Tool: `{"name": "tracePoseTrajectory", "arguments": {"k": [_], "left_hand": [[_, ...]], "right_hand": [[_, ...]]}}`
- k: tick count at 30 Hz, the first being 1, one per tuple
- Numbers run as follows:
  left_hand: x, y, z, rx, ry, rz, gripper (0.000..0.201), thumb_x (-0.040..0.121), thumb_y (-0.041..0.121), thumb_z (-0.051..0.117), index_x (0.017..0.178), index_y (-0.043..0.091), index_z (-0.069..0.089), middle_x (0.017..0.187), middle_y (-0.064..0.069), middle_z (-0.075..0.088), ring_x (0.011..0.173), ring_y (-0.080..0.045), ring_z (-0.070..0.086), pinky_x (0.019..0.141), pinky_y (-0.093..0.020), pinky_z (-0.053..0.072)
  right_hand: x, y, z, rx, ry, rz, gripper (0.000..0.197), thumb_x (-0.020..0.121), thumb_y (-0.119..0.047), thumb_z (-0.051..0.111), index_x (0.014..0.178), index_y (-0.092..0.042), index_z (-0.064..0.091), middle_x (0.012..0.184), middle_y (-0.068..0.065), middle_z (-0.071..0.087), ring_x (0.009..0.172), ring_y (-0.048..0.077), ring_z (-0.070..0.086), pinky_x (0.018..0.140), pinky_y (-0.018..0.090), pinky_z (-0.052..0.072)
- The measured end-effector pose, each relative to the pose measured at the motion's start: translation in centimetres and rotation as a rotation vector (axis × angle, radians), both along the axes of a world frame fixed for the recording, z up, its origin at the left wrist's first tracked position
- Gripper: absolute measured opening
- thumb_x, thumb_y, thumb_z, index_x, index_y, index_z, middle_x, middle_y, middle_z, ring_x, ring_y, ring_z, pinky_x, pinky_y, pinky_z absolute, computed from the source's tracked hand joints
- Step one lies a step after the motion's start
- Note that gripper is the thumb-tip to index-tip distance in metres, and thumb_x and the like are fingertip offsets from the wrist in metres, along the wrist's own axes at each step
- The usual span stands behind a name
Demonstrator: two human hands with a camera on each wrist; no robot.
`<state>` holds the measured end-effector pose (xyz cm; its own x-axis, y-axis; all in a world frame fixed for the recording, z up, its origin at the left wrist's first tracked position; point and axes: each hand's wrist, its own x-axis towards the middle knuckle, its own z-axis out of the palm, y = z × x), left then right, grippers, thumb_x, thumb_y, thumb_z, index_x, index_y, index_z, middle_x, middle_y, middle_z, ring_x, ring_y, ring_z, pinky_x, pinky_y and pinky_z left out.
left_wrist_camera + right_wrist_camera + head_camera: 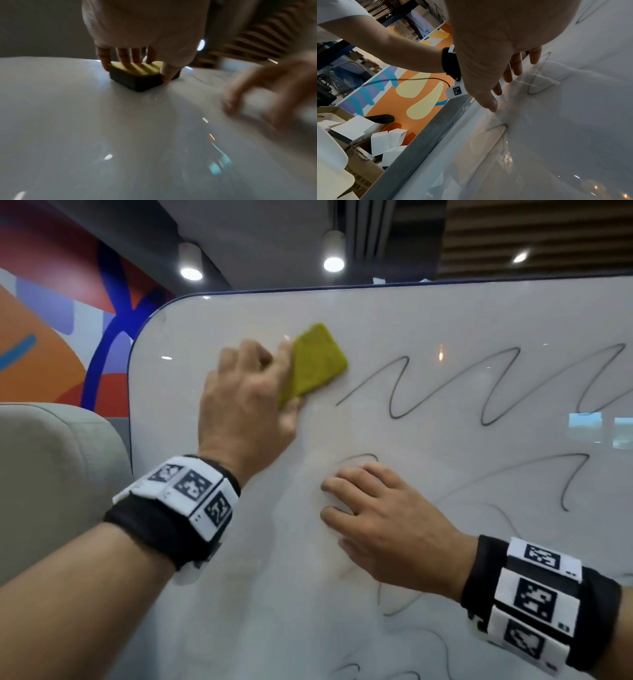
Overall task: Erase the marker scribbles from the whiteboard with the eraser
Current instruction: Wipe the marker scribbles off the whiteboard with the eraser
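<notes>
A yellow-green eraser (313, 364) with a dark felt underside (135, 81) lies flat against the whiteboard (428, 313) near its upper left corner. My left hand (246, 402) grips it, fingers over its top and thumb at its side. Black marker scribbles (445, 385) zigzag rightward from just beside the eraser. More loops (534, 481) run lower down. My right hand (380, 522) rests with straight fingers flat on the board below the eraser, covering part of a loop (539, 81). The patch of board under and left of my hands looks wiped.
A grey padded chair back (58, 474) stands left of the board. Behind it is a colourful mural wall (68, 320). The right wrist view shows the board's metal frame (433, 135), a patterned floor (412, 94) and white cartons (382, 146) below.
</notes>
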<state>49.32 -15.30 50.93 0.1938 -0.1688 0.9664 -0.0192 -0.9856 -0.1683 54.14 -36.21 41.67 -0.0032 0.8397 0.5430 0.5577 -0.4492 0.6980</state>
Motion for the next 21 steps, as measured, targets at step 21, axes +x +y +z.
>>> {"name": "tracePoseTrajectory", "arguments": {"k": [21], "left_hand": [[-0.5, 1.1, -0.7, 0.049, 0.150, -0.271, 0.094, 0.070, 0.033, 0.085, 0.148, 0.008, 0.039, 0.136, -0.010, 0.051, 0.119, -0.029, 0.051, 0.091, -0.043, 0.052]], "right_hand": [[1.1, 1.6, 8.5, 0.275, -0.118, 0.104, 0.024, 0.090, -0.023, 0.067, 0.108, -0.008, 0.061, 0.138, 0.018, 0.057, 0.130, 0.038, 0.051, 0.112, 0.049, 0.039]]}}
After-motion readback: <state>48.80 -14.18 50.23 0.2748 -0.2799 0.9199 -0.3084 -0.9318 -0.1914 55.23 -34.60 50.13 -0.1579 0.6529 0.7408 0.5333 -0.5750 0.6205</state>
